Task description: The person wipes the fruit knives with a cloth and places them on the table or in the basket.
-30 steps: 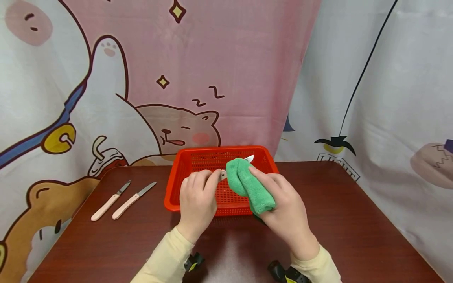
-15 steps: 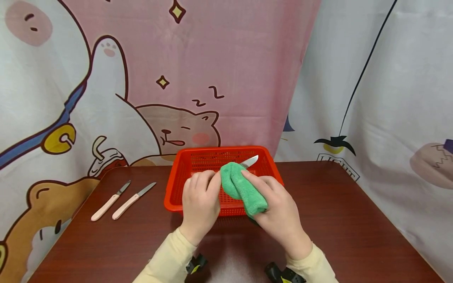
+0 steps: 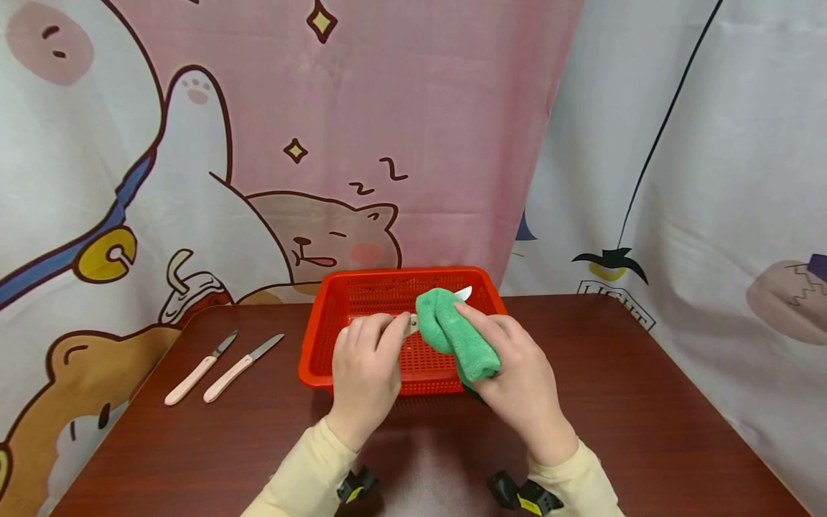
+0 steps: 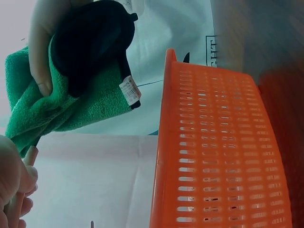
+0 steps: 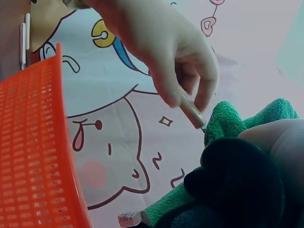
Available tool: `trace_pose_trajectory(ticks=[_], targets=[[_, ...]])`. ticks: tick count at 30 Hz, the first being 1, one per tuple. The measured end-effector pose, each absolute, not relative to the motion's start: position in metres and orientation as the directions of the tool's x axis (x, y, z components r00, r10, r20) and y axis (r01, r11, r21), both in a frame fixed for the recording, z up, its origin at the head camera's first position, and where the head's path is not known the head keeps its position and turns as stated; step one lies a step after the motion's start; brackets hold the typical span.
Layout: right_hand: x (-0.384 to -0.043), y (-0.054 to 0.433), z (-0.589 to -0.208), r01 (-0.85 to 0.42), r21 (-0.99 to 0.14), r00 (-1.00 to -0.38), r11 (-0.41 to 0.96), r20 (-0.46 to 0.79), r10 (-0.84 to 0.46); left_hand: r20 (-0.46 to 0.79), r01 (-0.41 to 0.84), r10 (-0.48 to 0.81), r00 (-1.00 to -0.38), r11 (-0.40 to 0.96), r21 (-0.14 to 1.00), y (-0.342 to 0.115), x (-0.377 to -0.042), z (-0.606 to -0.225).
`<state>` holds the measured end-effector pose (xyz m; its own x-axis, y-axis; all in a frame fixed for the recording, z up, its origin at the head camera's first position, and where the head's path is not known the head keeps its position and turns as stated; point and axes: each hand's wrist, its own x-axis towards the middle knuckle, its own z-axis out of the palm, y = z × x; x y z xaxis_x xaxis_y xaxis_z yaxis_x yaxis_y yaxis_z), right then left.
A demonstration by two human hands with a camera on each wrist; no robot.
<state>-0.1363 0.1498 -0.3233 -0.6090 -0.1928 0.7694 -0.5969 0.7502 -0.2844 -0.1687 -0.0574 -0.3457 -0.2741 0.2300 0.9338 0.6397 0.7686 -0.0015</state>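
A small knife with a pale pinkish handle is held up over the red basket. My left hand grips its handle, whose end shows in the right wrist view as a pale handle between thumb and fingers. My right hand pinches a folded green cloth around the blade. Most of the blade is hidden in the cloth; its tip pokes out at the upper right. In the left wrist view, the green cloth has a white label and a dark underside.
A red perforated basket stands on the dark brown table, behind and below both hands. Two similar knives, a left knife and a right knife, lie side by side at the table's left. A printed curtain hangs behind.
The cloth slid left along the blade to the handle, baring more blade, then back right towards the tip. Metal by the handle shows again. The knives on the table have stayed put.
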Motion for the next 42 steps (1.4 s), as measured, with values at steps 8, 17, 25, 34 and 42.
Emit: trace_pose_trajectory(ticks=[8,17,25,34,42], targets=[[-0.139,0.162,-0.318,-0.586,-0.309,-0.601,0.749,0.786,-0.146,0.930,0.648,0.224,-0.292,0.762,0.020,-0.059,-0.167,-0.346],[-0.140,0.172,-0.316,-0.548,-0.361,-0.622,0.755,0.779,-0.079,0.932,0.658,0.224,-0.286,0.753,0.021,-0.060,-0.168,-0.345],[-0.140,0.185,-0.312,-0.492,-0.392,-0.643,0.777,0.766,-0.020,0.929,0.672,0.235,-0.285,0.740,0.019,-0.061,-0.170,-0.344],[-0.140,0.195,-0.310,-0.448,-0.415,-0.658,0.792,0.753,0.023,0.894,0.702,0.276,-0.353,0.710,0.058,-0.070,-0.174,-0.335],[-0.141,0.198,-0.309,-0.444,-0.420,-0.651,0.792,0.758,0.037,0.826,0.746,0.394,-0.404,0.664,0.048,-0.079,-0.188,-0.311]])
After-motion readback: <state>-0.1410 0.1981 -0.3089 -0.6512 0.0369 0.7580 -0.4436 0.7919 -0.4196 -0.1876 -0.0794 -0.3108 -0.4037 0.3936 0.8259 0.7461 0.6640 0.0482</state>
